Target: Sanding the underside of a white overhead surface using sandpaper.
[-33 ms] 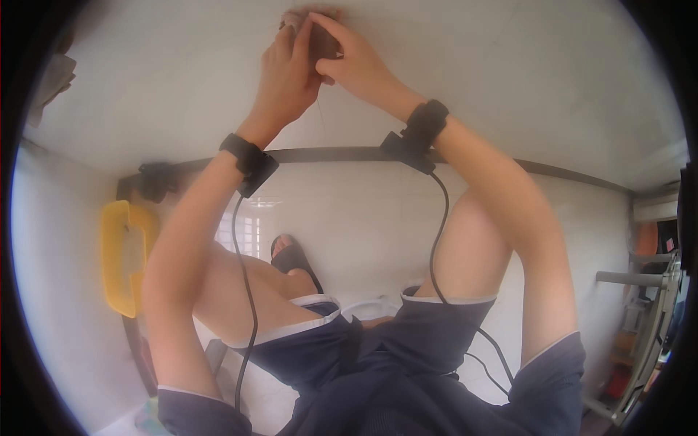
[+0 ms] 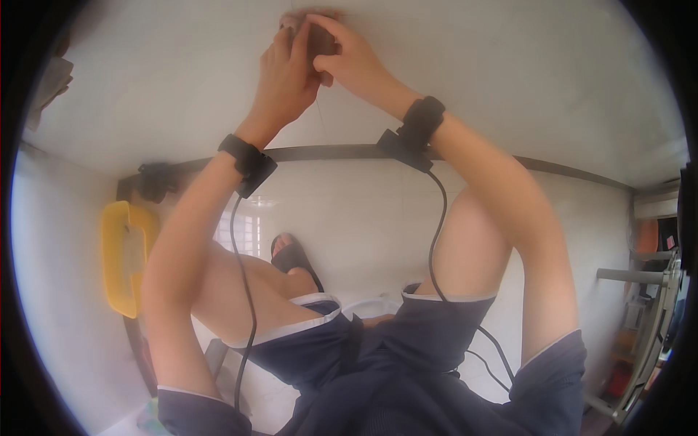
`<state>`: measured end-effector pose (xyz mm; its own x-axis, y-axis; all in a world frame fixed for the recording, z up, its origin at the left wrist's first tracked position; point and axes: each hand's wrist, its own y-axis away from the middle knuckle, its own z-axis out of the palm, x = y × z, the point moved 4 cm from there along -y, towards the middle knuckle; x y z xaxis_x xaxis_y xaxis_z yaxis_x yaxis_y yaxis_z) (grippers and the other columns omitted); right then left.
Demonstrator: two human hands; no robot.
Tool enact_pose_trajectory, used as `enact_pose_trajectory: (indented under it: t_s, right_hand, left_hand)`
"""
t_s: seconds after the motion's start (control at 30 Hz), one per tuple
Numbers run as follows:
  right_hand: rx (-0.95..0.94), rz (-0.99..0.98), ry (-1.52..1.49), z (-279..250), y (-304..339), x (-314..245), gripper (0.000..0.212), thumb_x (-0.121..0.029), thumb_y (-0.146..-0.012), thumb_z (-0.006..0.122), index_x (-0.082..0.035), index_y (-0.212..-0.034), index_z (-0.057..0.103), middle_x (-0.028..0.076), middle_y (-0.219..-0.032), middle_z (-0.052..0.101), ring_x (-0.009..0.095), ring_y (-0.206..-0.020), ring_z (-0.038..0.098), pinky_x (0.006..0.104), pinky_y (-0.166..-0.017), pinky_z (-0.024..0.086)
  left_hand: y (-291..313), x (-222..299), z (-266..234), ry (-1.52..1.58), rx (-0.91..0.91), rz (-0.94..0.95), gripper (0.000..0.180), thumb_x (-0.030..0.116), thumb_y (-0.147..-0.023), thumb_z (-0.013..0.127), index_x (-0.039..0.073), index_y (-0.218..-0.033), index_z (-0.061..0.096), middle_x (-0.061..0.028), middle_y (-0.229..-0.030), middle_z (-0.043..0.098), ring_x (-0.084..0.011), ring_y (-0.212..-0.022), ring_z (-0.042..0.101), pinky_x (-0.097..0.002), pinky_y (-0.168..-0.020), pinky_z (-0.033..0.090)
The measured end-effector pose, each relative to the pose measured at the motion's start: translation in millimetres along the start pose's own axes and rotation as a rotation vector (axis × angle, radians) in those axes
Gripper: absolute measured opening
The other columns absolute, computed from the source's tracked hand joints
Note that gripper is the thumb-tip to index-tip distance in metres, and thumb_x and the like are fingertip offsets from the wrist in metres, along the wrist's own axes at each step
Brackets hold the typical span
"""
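Both my hands meet over the white tabletop (image 2: pixel 451 65) at the top of the head view. Between them is a small dark brown thing (image 2: pixel 321 45), mostly covered by fingers, so its kind cannot be made out. My left hand (image 2: pixel 288 76) closes around its left side, the index finger stretched up along it. From the right, my right hand (image 2: pixel 356 62) grips it with thumb and index finger curved in a pinch. The index fingertips come together near its upper end. Reddish-brown bits show just beyond the fingers, too blurred to name.
Black straps with small boxes sit on both wrists, and dark cables (image 2: pixel 435 240) hang from them toward my lap. A yellow plastic tray (image 2: pixel 116 258) stands at the left. Crumpled brownish material (image 2: pixel 52 87) lies far left. A metal rack (image 2: pixel 647 305) stands at the right.
My right hand and wrist have shifted very slightly to the left. The grip looks the same.
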<state>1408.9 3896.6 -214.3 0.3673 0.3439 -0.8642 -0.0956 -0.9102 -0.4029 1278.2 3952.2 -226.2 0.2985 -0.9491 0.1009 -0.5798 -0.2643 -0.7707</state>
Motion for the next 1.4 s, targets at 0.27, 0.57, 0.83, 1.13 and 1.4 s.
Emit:
enact_pose_trajectory:
  t_s: [0.27, 0.57, 0.83, 1.13, 1.4]
  right_hand:
    - [0.11, -0.13, 0.149, -9, 7, 1, 0.051, -0.005, -0.084, 0.059, -0.003, -0.135, 0.057, 0.012, -0.124, 0.064, 0.024, -0.097, 0.069, 0.0342, -0.062, 0.059]
    - [0.172, 0.105, 0.056, -33, 32, 12, 0.039, -0.001, -0.082, 0.058, -0.003, -0.121, 0.065, 0.011, -0.113, 0.067, 0.023, -0.099, 0.067, 0.0346, -0.065, 0.06]
    - [0.386, 0.204, -0.007, -96, 66, 40, 0.042, 0.0, -0.08, 0.057, -0.006, -0.121, 0.066, 0.01, -0.103, 0.064, 0.02, -0.08, 0.065, 0.0332, -0.057, 0.058]
    - [0.494, 0.047, 0.366, -135, 85, 64, 0.04, -0.001, -0.08, 0.057, -0.004, -0.119, 0.068, 0.01, -0.103, 0.07, 0.022, -0.091, 0.066, 0.0335, -0.077, 0.055]
    - [0.401, -0.132, 0.343, -124, 70, 32, 0.042, -0.003, -0.083, 0.056, -0.002, -0.122, 0.069, 0.012, -0.106, 0.072, 0.02, -0.092, 0.067, 0.0344, -0.078, 0.055]
  left_hand:
    - [7, 19, 12, 0.024, -0.014, -0.017, 0.095, -0.01, -0.074, 0.059, 0.002, -0.159, 0.019, -0.0364, -0.142, 0.035, -0.0506, -0.113, 0.052, -0.0513, -0.089, 0.052]
    - [17, 36, 60, 0.219, -0.066, 0.045, 0.093, -0.01, -0.073, 0.06, -0.011, -0.156, 0.016, -0.0439, -0.153, 0.02, -0.0585, -0.124, 0.047, -0.0508, -0.093, 0.051]
    - [-3, 76, 112, 0.373, -0.201, 0.032, 0.091, -0.008, -0.071, 0.062, -0.001, -0.156, 0.03, -0.0296, -0.146, 0.036, -0.047, -0.111, 0.059, -0.0456, -0.079, 0.057]
    - [-9, 91, 145, 0.49, -0.375, 0.097, 0.096, -0.006, -0.076, 0.058, 0.012, -0.162, 0.02, -0.0254, -0.153, 0.033, -0.0473, -0.095, 0.062, -0.0495, -0.07, 0.054]
    - [-19, 85, 113, 0.524, -0.254, -0.049, 0.089, -0.007, -0.075, 0.058, 0.004, -0.158, 0.026, -0.0274, -0.15, 0.036, -0.0486, -0.107, 0.058, -0.0497, -0.082, 0.054]
